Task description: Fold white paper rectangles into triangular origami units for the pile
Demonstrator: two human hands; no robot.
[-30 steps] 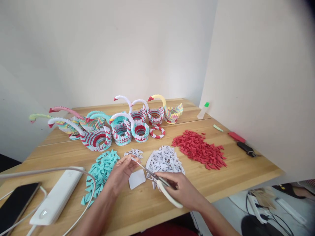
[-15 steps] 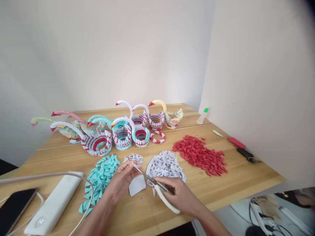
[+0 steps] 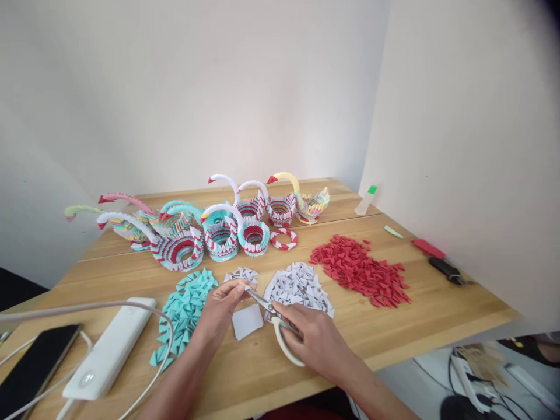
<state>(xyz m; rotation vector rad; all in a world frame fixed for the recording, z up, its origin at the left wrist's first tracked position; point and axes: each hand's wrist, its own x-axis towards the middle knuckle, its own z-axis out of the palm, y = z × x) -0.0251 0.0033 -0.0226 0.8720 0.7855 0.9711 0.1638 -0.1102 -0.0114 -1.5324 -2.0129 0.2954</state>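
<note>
My right hand (image 3: 315,337) is wrapped round the white handles of a pair of scissors (image 3: 285,345), whose blades point up and left. Pinched in the fingers of my left hand (image 3: 225,304) is a small white piece of paper (image 3: 250,287), and the blade tips reach it. Whether the blades are cutting into it I cannot tell. Below, a small stack of white paper (image 3: 247,321) lies on the table. Folded white paper triangles (image 3: 299,287) form a heap behind my right hand, with a smaller white heap (image 3: 242,273) behind my left. Teal paper triangles (image 3: 189,306) lie left of my left hand.
Several folded-paper swans (image 3: 178,248) stand at the back, beside a red-and-white paper ring (image 3: 283,238). Red paper triangles (image 3: 359,269) lie to the right, near a black-handled object (image 3: 445,270) and a glue bottle (image 3: 366,201). A white power bank (image 3: 111,349), cables and a phone (image 3: 37,367) occupy the left.
The view has shifted slightly. The scissors' handles have turned a little and sit nearer the white stack. Both hands keep their hold, my left on the paper, my right on the scissors.
</note>
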